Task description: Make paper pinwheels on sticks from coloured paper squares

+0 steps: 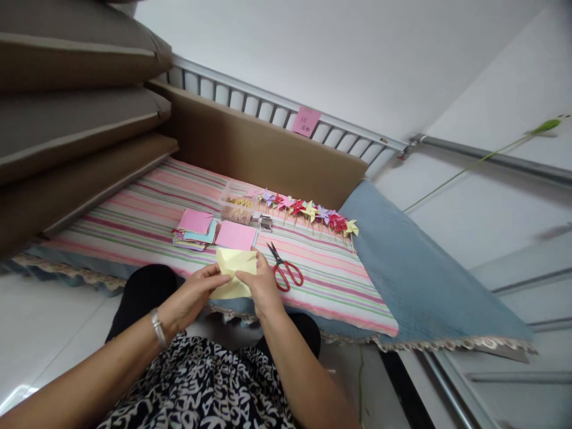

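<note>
A creased square of pale yellow paper point(236, 262) is held up between my two hands, over the near edge of the striped cloth. My left hand point(196, 292) pinches it from the left, thumb near its middle. From the right, my right hand point(264, 285) grips it with the thumb also close to the middle. Just right of that hand lie scissors point(285, 268) with red handles, blades slightly apart. Beyond the yellow paper are a pink sheet point(236, 235) and a stack of coloured paper squares point(194, 228).
A clear plastic box point(239, 202) holds thin sticks, with a small dark-and-clear container point(265, 223) beside it. Several paper pinwheels point(308, 210) on sticks lie in a row. Behind stands a brown board point(259, 137); stacked cushions point(75, 101) rise at left.
</note>
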Available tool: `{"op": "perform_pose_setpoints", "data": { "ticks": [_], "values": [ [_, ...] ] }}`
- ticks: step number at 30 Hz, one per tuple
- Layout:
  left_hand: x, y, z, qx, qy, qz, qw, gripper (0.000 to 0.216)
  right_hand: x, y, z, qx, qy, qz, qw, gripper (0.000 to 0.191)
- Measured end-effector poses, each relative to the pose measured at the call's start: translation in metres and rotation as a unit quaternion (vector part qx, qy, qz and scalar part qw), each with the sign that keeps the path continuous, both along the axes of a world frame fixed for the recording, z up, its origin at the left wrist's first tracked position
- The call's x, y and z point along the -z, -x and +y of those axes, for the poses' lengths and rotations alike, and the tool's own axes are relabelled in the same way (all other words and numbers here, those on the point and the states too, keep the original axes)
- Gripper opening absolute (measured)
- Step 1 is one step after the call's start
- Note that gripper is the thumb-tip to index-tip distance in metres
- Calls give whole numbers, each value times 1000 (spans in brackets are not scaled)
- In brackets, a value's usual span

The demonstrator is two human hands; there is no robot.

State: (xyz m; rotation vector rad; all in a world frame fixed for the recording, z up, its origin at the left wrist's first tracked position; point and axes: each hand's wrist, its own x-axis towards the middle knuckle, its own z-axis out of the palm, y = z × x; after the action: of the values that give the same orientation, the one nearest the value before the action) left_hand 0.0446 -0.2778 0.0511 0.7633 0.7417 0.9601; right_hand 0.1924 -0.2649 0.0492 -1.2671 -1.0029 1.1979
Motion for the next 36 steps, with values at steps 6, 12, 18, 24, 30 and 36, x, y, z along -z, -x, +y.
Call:
{"op": "perform_pose_setpoints", "data": {
  "ticks": [6, 12, 18, 24, 30, 36],
  "values": [
    [1, -12, 3, -63, 39, 15, 997, 34, -6, 9, -10, -2, -19, 24, 1000, 73],
    [7, -13, 3, -79, 44, 32, 995, 36, -4, 9, -11, -5, -13, 37, 999, 75],
    [6, -11, 5, -94, 50, 60, 993, 33, 4, 9, -7, -20, -2, 28, 999, 75],
    [-5, 0, 11, -97, 58, 81, 990, 27, 3, -8, -30, 10, -176, -250, 952, 51],
    [-13, 4, 12, -80, 48, 75, 993, 23, 15, -14, -58, -52, -333, -506, 794, 53],
    [-11, 2, 13, -74, 55, 82, 992, 23, 30, -9, -53, -3, -351, -536, 768, 32]
  ]
}}
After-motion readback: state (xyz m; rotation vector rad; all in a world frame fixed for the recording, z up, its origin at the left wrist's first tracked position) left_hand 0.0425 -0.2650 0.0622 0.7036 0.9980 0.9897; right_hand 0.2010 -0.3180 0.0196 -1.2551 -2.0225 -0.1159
